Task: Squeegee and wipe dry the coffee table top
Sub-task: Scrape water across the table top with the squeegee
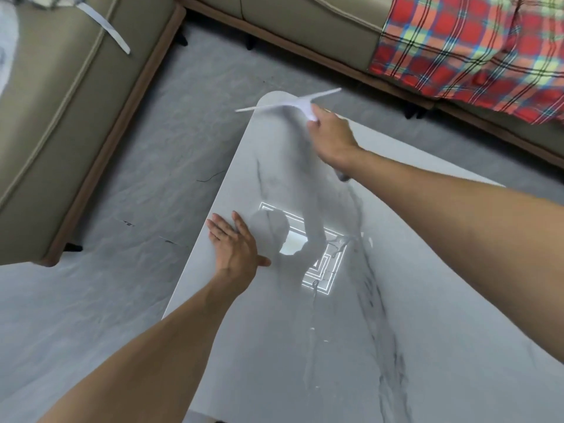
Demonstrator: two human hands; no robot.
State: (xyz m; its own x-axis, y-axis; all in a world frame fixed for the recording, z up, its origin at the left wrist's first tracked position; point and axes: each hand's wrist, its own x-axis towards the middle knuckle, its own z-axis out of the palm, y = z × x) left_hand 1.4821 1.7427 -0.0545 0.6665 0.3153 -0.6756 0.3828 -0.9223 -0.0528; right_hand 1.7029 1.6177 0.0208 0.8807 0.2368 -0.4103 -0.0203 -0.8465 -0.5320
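Observation:
The white marble coffee table top [351,346] fills the lower right, glossy, with grey veins and streaks of water down its middle. My right hand [331,138] is shut on the handle of a white squeegee [293,104], whose blade lies across the far rounded corner of the table. Whether the blade touches the surface I cannot tell. My left hand [236,244] rests flat, fingers spread, on the table's left edge and holds nothing.
A beige sofa [61,117] stands to the left and runs along the back, with a red plaid blanket [473,47] at the upper right. Grey marble-look floor [137,178] lies between sofa and table. A ceiling light reflects brightly in the table's middle.

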